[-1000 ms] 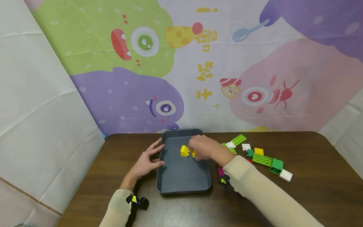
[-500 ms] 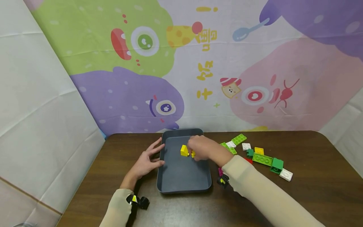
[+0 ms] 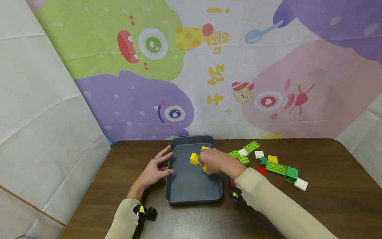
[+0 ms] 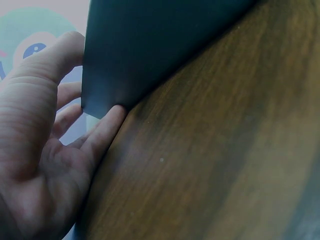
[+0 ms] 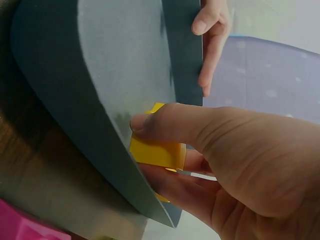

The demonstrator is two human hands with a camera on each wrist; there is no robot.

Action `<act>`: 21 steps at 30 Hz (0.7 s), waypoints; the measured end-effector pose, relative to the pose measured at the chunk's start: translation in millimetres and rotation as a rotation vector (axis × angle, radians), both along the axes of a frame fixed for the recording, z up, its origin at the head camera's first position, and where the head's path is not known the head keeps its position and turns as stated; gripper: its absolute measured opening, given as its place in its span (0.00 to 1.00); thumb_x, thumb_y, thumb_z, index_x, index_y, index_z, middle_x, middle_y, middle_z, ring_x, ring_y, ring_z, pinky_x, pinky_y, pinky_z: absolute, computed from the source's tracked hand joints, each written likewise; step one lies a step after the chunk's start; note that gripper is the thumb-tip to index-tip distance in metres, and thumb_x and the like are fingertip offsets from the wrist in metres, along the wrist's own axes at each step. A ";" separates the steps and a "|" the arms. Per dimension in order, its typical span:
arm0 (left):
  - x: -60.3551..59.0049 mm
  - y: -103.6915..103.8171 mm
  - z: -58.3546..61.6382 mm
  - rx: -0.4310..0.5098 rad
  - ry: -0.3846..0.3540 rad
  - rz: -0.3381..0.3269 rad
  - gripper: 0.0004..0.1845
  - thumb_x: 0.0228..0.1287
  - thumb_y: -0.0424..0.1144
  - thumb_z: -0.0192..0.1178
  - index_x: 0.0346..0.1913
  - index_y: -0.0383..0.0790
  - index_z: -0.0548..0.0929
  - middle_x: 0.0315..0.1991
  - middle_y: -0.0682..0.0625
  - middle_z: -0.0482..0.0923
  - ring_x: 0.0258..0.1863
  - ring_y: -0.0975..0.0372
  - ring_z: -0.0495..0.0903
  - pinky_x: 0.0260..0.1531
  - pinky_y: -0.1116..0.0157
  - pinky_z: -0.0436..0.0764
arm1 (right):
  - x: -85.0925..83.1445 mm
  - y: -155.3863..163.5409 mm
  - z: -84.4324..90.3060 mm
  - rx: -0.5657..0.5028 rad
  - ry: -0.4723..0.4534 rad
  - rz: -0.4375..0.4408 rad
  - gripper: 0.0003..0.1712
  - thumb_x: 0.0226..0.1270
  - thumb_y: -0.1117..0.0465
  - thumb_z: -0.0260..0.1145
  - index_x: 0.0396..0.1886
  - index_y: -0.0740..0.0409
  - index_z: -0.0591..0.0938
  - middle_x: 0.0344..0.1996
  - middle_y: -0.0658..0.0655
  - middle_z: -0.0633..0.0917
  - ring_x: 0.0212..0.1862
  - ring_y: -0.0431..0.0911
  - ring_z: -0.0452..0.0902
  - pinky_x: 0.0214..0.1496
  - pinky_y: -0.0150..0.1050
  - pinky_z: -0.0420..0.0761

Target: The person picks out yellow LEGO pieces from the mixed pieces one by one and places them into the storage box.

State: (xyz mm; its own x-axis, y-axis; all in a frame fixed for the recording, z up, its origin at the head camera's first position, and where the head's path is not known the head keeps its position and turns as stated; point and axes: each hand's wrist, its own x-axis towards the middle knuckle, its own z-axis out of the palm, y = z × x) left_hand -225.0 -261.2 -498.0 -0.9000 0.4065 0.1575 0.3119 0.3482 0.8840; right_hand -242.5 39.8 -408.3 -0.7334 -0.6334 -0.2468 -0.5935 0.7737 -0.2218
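Observation:
My right hand [image 3: 213, 161] is inside the dark grey tray [image 3: 191, 191], near its right wall. Between thumb and fingers it pinches a yellow toy brick [image 5: 157, 151], partly hidden by the hand. Just left of that hand, a yellow brick [image 3: 194, 158] with a sloped face lies on the tray floor. Another yellow brick [image 3: 204, 148] shows behind the knuckles, mostly covered. My left hand [image 3: 153, 171] rests at the tray's left side with fingers spread. In the left wrist view, its fingertips [image 4: 117, 112] touch the tray's outer wall low down.
Right of the tray lie light green bricks [image 3: 251, 146], a white brick [image 3: 259, 154], a red brick [image 3: 261, 171], a dark green brick [image 3: 291, 174] and another white brick [image 3: 301, 184]. A magenta brick [image 5: 27, 225] sits beside the tray. A printed cloth [image 3: 149, 106] hangs behind the table.
My right hand has shifted slightly toward the near end of the tray with its yellow brick, uncovering part of another yellow brick behind it. The left hand and the tray have stayed put.

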 end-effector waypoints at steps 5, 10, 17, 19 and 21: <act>0.1 0.4 0.4 0.010 -0.013 -0.004 0.41 0.73 0.26 0.73 0.85 0.26 0.68 0.95 0.38 0.47 0.89 0.35 0.58 0.73 0.42 0.83 | 0.4 0.1 -4.5 0.008 0.024 0.060 0.08 0.63 0.68 0.86 0.38 0.56 0.93 0.45 0.56 0.92 0.46 0.50 0.83 0.66 0.51 0.91; -0.6 -0.2 -1.0 0.015 -0.011 -0.008 0.41 0.73 0.26 0.73 0.85 0.26 0.68 0.95 0.38 0.47 0.89 0.34 0.58 0.73 0.43 0.84 | 1.6 -1.9 -4.5 0.026 0.017 0.059 0.08 0.64 0.68 0.86 0.38 0.56 0.93 0.44 0.55 0.92 0.46 0.49 0.83 0.66 0.50 0.91; -0.3 -0.5 -1.0 0.010 -0.007 -0.004 0.41 0.73 0.26 0.73 0.84 0.26 0.68 0.95 0.37 0.47 0.89 0.34 0.59 0.73 0.43 0.84 | 4.1 -6.0 -4.0 0.048 -0.037 0.042 0.10 0.64 0.67 0.86 0.34 0.53 0.90 0.42 0.53 0.90 0.46 0.48 0.81 0.68 0.50 0.90; -0.4 0.0 -0.9 0.013 -0.013 -0.005 0.41 0.72 0.26 0.73 0.85 0.26 0.68 0.95 0.37 0.47 0.89 0.35 0.59 0.73 0.42 0.84 | 4.5 -6.3 -5.1 0.054 -0.043 0.040 0.10 0.64 0.67 0.86 0.34 0.53 0.90 0.41 0.53 0.90 0.46 0.47 0.82 0.68 0.50 0.90; -0.3 0.3 -0.3 0.014 -0.011 -0.007 0.41 0.73 0.26 0.73 0.85 0.26 0.68 0.95 0.37 0.47 0.89 0.34 0.58 0.73 0.42 0.83 | 4.8 -6.3 -5.9 0.053 -0.046 0.041 0.11 0.64 0.67 0.86 0.33 0.53 0.90 0.41 0.53 0.90 0.46 0.47 0.82 0.68 0.50 0.90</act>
